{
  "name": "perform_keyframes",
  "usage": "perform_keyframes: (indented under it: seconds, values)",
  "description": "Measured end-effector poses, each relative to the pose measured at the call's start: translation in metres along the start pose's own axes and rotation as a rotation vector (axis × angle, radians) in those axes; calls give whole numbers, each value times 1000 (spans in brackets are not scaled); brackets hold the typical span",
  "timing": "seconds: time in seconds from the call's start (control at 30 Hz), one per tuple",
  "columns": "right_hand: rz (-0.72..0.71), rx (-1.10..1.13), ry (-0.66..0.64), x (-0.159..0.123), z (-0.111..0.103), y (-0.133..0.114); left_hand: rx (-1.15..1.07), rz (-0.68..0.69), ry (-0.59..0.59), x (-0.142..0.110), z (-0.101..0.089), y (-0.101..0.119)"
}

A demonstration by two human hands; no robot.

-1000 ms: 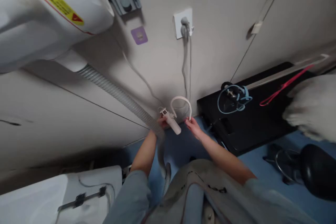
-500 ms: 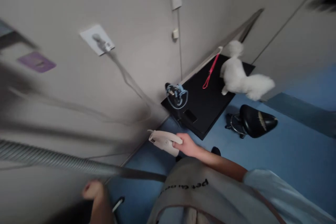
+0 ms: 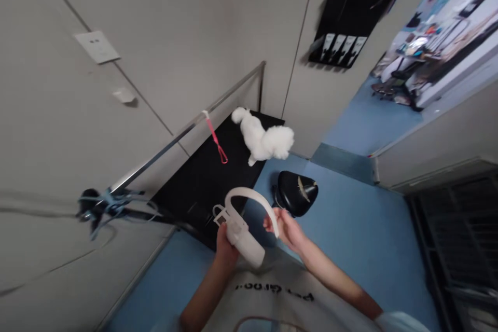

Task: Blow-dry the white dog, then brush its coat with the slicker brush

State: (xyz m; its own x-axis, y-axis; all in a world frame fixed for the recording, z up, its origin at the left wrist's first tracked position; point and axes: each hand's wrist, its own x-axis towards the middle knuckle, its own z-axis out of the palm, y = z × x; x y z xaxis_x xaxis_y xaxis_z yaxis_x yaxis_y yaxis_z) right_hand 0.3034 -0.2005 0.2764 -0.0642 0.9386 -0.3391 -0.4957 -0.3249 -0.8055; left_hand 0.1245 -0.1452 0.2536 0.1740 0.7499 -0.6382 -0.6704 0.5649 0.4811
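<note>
A white device with a curved band [image 3: 245, 241] is in front of my apron, its band arching up and over to the right. My left hand [image 3: 226, 249] grips its boxy body from the left, thumb on the near side. My right hand [image 3: 286, 228] is at the free end of the band, the fingers curled behind it. On the black grooming table [image 3: 202, 181] ahead stands a fluffy white dog [image 3: 259, 137], beyond my hands' reach.
A pink loop leash [image 3: 216, 137] hangs from the metal rail [image 3: 171, 145] along the table. Blue straps [image 3: 116, 202] and a black clamp are at its near end. A black saddle stool [image 3: 298, 192] stands right of the table. A black wall rack [image 3: 346, 21] and a doorway are farther right.
My view has swung right, toward the table and doorway. My left hand has come from the lower left onto the white device, whose curved band now stands out from its body.
</note>
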Motion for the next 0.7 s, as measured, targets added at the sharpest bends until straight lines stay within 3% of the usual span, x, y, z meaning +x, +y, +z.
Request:
perform_keyframes:
  seconds: [0.1,0.23,0.37,0.47,0.57,0.7]
  values:
    - [-88,-262,51,16,-44,-15,-36,38,2,30,74,-20]
    - [-230,-636,154,60,-84,-40,23,56,5,84,149,-45]
    - [-306,-738,190,112,-124,-100,65,81,-203,142,215,-62]
    - [-303,-708,200,143,-149,-147,141,28,-257,181,265,-64]
    - [-280,-695,206,172,-167,-175,191,-26,-224,213,304,-62]
    - [-232,-691,196,215,-193,-194,240,0,-263,243,330,-52]
